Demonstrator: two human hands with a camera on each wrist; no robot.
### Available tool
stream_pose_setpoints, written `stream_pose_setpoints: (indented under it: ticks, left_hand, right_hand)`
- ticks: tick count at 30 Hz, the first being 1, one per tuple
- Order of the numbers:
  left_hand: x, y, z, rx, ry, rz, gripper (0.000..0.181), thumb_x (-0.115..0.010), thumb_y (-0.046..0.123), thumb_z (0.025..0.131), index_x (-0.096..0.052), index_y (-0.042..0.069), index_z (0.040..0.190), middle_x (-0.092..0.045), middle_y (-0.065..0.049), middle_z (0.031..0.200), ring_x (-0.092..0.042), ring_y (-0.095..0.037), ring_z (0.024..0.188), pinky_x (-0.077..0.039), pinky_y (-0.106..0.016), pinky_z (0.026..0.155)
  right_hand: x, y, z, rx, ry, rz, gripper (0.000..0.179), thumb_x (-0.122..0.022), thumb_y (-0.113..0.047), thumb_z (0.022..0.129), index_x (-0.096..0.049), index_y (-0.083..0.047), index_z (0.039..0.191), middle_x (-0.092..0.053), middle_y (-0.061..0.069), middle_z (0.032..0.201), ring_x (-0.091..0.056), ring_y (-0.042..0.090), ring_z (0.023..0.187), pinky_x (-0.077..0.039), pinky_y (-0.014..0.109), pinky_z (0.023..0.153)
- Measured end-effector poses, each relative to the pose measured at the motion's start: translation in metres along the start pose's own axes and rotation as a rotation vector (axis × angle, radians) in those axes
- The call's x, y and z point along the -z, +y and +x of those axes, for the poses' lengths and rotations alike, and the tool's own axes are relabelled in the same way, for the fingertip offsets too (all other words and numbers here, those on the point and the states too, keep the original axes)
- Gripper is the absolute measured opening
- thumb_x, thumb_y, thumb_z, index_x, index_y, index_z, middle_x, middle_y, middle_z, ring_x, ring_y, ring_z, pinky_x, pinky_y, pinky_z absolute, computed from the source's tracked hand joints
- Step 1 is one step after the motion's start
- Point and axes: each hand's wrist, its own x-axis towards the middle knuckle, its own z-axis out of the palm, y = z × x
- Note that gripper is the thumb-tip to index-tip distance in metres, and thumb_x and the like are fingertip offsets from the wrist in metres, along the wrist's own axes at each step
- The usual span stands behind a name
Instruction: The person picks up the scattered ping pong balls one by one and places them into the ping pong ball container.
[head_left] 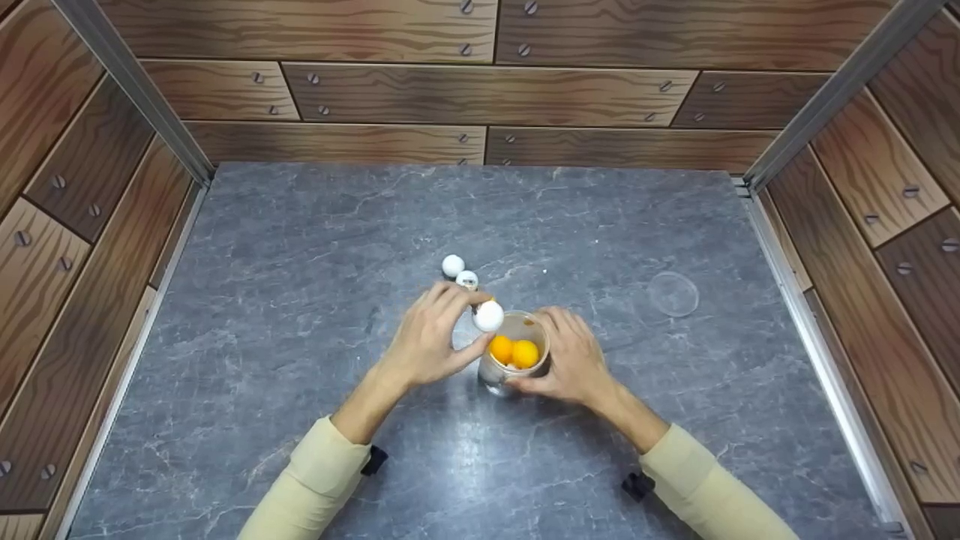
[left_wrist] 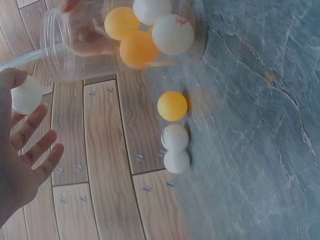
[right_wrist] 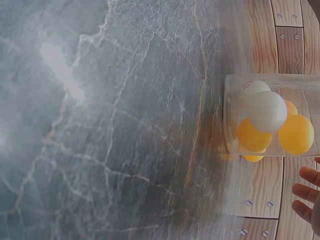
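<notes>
My left hand (head_left: 427,336) pinches a white ping-pong ball (head_left: 488,316) between thumb and fingers, just above the rim of a clear plastic jar (head_left: 493,381). Around the jar's right side, my right hand (head_left: 576,358) grips it upright on the table. Orange balls (head_left: 526,354) and white balls (right_wrist: 268,111) lie inside the jar. Beyond the left hand, two white balls (head_left: 453,265) touch each other on the table. An orange ball (left_wrist: 172,106) sits beside them in the left wrist view; the hand mostly hides it in the head view.
A clear round lid (head_left: 673,293) lies flat to the right of the jar. The grey marbled tabletop (head_left: 300,247) is bounded by wood-patterned panels (head_left: 487,94) at the back and sides, with metal posts (head_left: 142,90) in the corners.
</notes>
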Motion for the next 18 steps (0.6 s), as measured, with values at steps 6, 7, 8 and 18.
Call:
stream_pose_setpoints:
  ticks: [6,7,8,18]
  left_hand:
    - [-0.004,0.006,0.001,-0.022,-0.014,-0.002,0.04,-0.076,0.032,0.091,-0.068,0.011,0.124,-0.072,-0.004,0.112,-0.063,-0.02,0.103,-0.057,-0.034,0.089]
    - [-0.005,0.007,0.001,-0.027,-0.019,-0.005,0.04,-0.076,0.032,0.091,-0.068,0.011,0.124,-0.072,-0.003,0.111,-0.062,-0.02,0.103,-0.056,-0.034,0.089]
    - [-0.006,0.007,0.0,-0.033,-0.023,-0.008,0.04,-0.076,0.032,0.091,-0.068,0.012,0.124,-0.072,-0.003,0.111,-0.063,-0.02,0.103,-0.056,-0.034,0.089]
    - [-0.019,0.01,-0.002,-0.075,-0.071,-0.041,0.04,-0.074,0.034,0.094,-0.069,0.013,0.127,-0.073,-0.001,0.115,-0.063,-0.02,0.11,-0.057,-0.034,0.096]
  right_hand:
    - [0.0,0.001,0.0,0.014,0.006,-0.012,0.106,-0.042,-0.099,0.079,-0.065,-0.006,0.126,-0.068,0.013,0.12,-0.064,0.029,0.109,-0.056,0.049,0.095]
    - [0.0,0.001,0.0,0.018,0.009,-0.013,0.106,-0.043,-0.099,0.079,-0.065,-0.006,0.126,-0.068,0.012,0.12,-0.065,0.028,0.109,-0.056,0.049,0.095]
    - [-0.001,0.001,0.0,0.021,0.013,-0.013,0.105,-0.044,-0.099,0.079,-0.065,-0.007,0.126,-0.068,0.012,0.12,-0.065,0.028,0.109,-0.056,0.049,0.095]
    - [-0.001,0.004,0.0,0.025,0.021,0.017,0.105,-0.047,-0.098,0.078,-0.065,-0.008,0.127,-0.068,0.011,0.119,-0.065,0.028,0.109,-0.056,0.049,0.093]
